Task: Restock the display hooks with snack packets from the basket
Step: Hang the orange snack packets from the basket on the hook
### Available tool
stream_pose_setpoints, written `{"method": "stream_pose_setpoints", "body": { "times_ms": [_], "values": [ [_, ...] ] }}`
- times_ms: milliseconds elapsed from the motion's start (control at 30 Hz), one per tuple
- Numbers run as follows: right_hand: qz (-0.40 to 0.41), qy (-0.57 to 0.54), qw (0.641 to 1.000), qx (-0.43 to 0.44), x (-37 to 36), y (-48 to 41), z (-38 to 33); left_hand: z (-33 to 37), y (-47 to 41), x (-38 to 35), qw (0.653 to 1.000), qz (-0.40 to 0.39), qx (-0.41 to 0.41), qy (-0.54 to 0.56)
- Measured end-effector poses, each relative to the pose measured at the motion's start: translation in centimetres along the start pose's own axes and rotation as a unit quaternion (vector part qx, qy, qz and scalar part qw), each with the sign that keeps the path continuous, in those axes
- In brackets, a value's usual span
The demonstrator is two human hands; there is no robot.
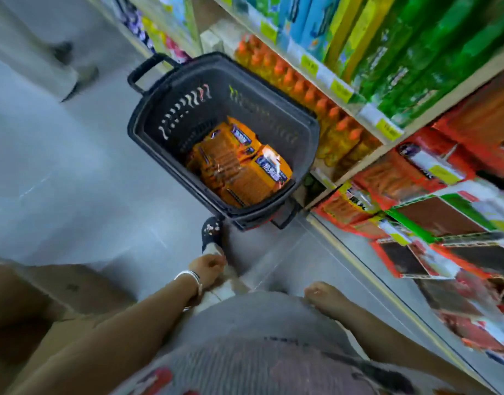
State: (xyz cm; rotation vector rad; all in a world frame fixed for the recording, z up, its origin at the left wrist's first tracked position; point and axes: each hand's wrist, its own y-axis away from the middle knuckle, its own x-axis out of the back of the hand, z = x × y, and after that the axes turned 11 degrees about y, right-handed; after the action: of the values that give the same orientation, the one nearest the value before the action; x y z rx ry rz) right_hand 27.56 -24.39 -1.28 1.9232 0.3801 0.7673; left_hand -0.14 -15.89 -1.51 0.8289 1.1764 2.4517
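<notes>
A black plastic basket point(308, 132) stands on the grey floor beside the shelving. Several orange snack packets point(239, 166) lie flat in its bottom. My left hand point(208, 267) hangs low near my body, well short of the basket, fingers loosely curled with nothing in them; a white bangle circles its wrist. My right hand point(320, 292) rests against my striped top, fingers curled, holding nothing. Red and orange packets on the display hooks point(410, 201) hang at the right, blurred.
Shelves at the right carry orange-capped bottles point(302, 89) and green and blue boxes point(402, 47) above. A cardboard box point(45, 303) sits at lower left. Another person's feet point(74, 69) are at upper left. My dark shoe point(212, 232) touches the basket's near corner.
</notes>
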Motion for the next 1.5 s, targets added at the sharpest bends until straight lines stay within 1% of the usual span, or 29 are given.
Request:
{"method": "stream_pose_setpoints", "body": {
  "times_ms": [100,200,267,367,467,533,667,733,833,900,967,1033,1133,1200,1333,1433,1500],
  "values": [
    [0.003,-0.021,1.000,-0.005,1.8,-2.4,-5.1,1.4,-3.0,4.4,0.999,-0.011,0.017,0.028],
    [0.048,-0.087,0.995,0.007,3.8,-4.8,-11.2,4.4,-6.2,9.4,0.997,-0.016,0.007,0.075],
    [0.067,-0.131,0.989,0.020,5.0,-6.3,-15.3,6.7,-8.1,12.6,0.995,-0.037,-0.007,0.091],
    [0.073,-0.165,0.983,0.033,6.6,-8.5,-21.0,10.6,-11.1,16.5,0.991,-0.080,-0.036,0.098],
    [0.080,-0.194,0.977,0.027,7.8,-11.2,-24.7,14.1,-14.2,18.9,0.986,-0.107,-0.037,0.121],
    [0.077,-0.226,0.971,0.006,8.2,-13.4,-26.0,15.9,-16.3,19.7,0.987,-0.103,-0.027,0.119],
    [0.075,-0.268,0.959,-0.060,8.4,-19.3,-27.1,17.8,-21.0,18.9,0.988,-0.084,-0.006,0.128],
    [0.069,-0.297,0.946,-0.109,8.3,-22.5,-27.4,18.0,-23.6,17.9,0.989,-0.082,0.004,0.125],
    [0.073,-0.340,0.915,-0.207,8.4,-27.0,-27.2,18.2,-27.2,16.4,0.986,-0.086,0.024,0.140],
    [0.068,-0.359,0.893,-0.264,8.4,-29.4,-26.8,17.8,-29.2,15.5,0.976,-0.096,0.051,0.190],
    [0.040,-0.369,0.877,-0.305,7.9,-31.3,-26.3,17.0,-30.8,15.0,0.980,-0.067,0.070,0.172],
    [0.014,-0.386,0.865,-0.322,7.2,-32.8,-25.8,15.7,-31.8,14.9,0.986,-0.049,0.079,0.138],
    [0.013,-0.414,0.847,-0.333,6.1,-34.7,-25.1,13.7,-32.9,15.1,0.992,-0.063,0.076,0.080],
    [0.040,-0.423,0.835,-0.351,5.3,-35.6,-24.9,12.7,-33.2,15.4,0.992,-0.066,0.085,0.070],
    [0.127,-0.378,0.823,-0.405,3.8,-37.0,-24.4,12.0,-34.1,15.4,0.991,-0.063,0.095,0.067],
    [0.140,-0.367,0.817,-0.422,3.5,-36.9,-23.7,12.2,-34.5,15.1,0.990,-0.066,0.096,0.075],
    [0.152,-0.415,0.804,-0.398,2.7,-36.3,-23.2,12.4,-34.5,14.6,0.989,-0.088,0.101,0.066]
  ]
}}
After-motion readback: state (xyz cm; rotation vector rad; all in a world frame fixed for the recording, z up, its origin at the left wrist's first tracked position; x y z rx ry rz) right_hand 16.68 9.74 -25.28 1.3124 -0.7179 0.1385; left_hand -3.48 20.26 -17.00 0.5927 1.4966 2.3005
